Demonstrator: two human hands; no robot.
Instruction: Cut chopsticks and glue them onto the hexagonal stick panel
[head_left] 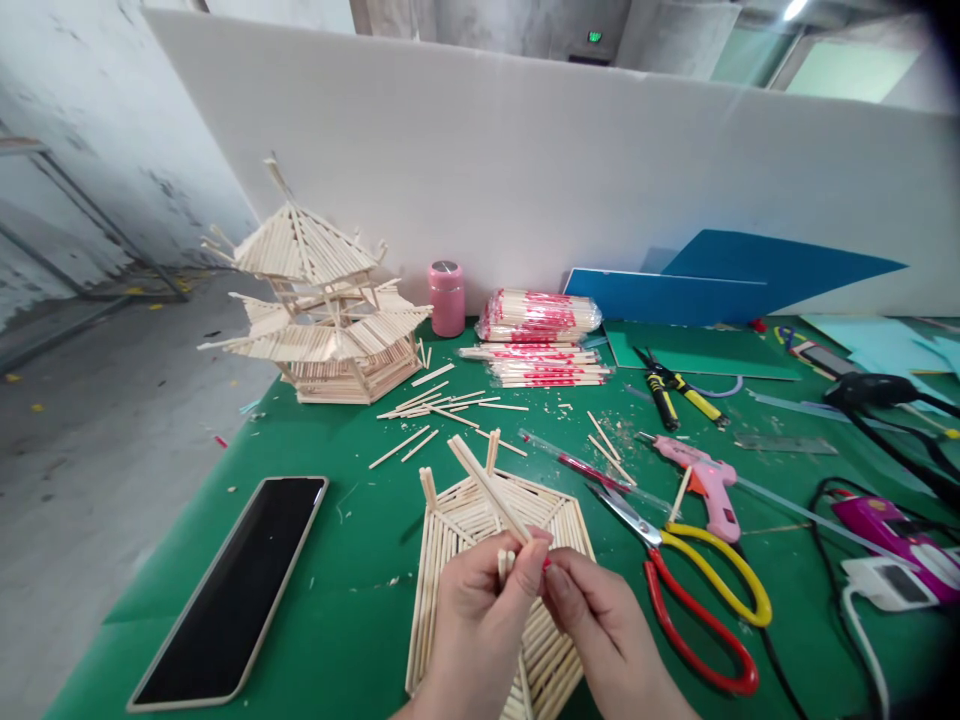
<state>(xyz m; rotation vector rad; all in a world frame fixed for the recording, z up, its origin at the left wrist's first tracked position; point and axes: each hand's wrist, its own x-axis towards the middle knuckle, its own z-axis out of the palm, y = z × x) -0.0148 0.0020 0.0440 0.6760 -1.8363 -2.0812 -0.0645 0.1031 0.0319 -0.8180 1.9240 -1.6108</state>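
My left hand is closed around a pair of pale wooden chopsticks that slant up and away to the left. Short stick ends also poke out between its thumb and fingers. My right hand meets it, fingertips pinched at the chopsticks' lower end, where a small red spot shows. Both hands are above a hexagonal panel of sticks laid side by side, partly hidden by them. Short upright posts stand at its far corners.
A stick-built pagoda stands at the back left. Loose sticks, wrapped chopstick packs and a pink flask lie beyond the panel. Scissors, a pink glue gun and pliers are right; a phone is left.
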